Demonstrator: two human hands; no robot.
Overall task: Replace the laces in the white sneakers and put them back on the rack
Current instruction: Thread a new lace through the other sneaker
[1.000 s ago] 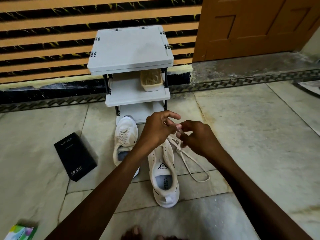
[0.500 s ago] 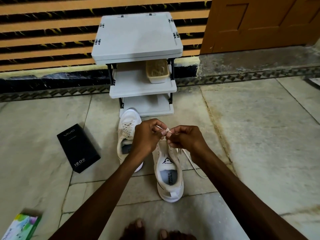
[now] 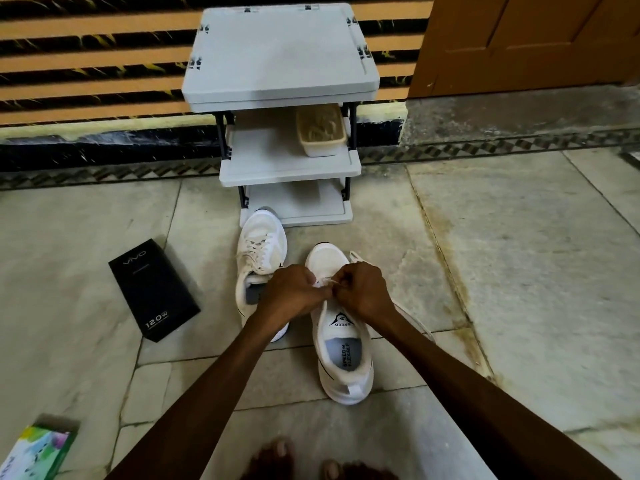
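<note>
Head view, looking down over both forearms. Left hand point(image 3: 294, 295) and right hand point(image 3: 363, 293) meet knuckle to knuckle over the eyelet area of one sneaker point(image 3: 343, 372). Both are curled, each pinching the white lace point(image 3: 323, 281) in the small gap between them; the fingertips are hidden behind the knuckles. That sneaker lies on the floor point(image 3: 502, 271) directly under the hands, toe pointing away from the person, open collar and heel showing below the wrists. A loop of lace shows just beyond the right hand, and another length trails out rightward from under the right wrist onto the floor. Second sneaker point(image 3: 260, 251) sits just left of the left hand, partly covered by that wrist, laced, its toe at the foot of the rack point(image 3: 280, 57) — touching or not, cannot tell. Rack stands beyond the hands against a striped wall point(image 3: 86, 64): three grey shelves, a beige tub point(image 3: 322, 133) on the middle one, right side. Well left of the left hand, a black box point(image 3: 154, 289) lies flat on the floor. Further left and nearer the person, a colourful box point(image 3: 38, 448) sits at the frame corner. Far beyond the right hand — a brown door point(image 3: 519, 39). Bare toes point(image 3: 277, 455) show at the bottom edge, between the forearms.
</note>
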